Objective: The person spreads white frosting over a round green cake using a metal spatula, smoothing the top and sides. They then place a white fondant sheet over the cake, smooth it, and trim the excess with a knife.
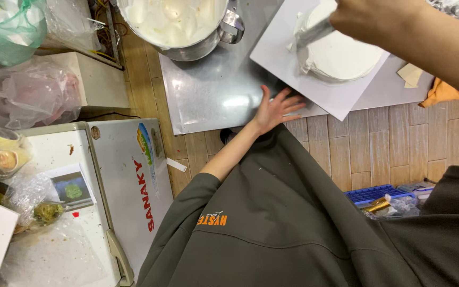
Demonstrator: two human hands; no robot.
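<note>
A round cake (pixel 346 56) coated in white cream sits on a white square board (pixel 280 50) on a steel table (pixel 213 93). My right hand (pixel 370 20) comes in from the upper right and grips a metal spatula (pixel 312 34) whose blade lies against the cake's left side. My left hand (pixel 278 109) rests flat on the steel table with fingers spread, its fingertips touching the board's near edge. It holds nothing. I wear a dark olive sweatshirt.
A steel bowl (pixel 179 24) of white cream stands at the table's far left. A white chest freezer (pixel 126 180) with bags and clutter on it is to my left. An orange cloth (pixel 441 93) lies at right, and a blue tray (pixel 373 194) sits on the wood-pattern floor.
</note>
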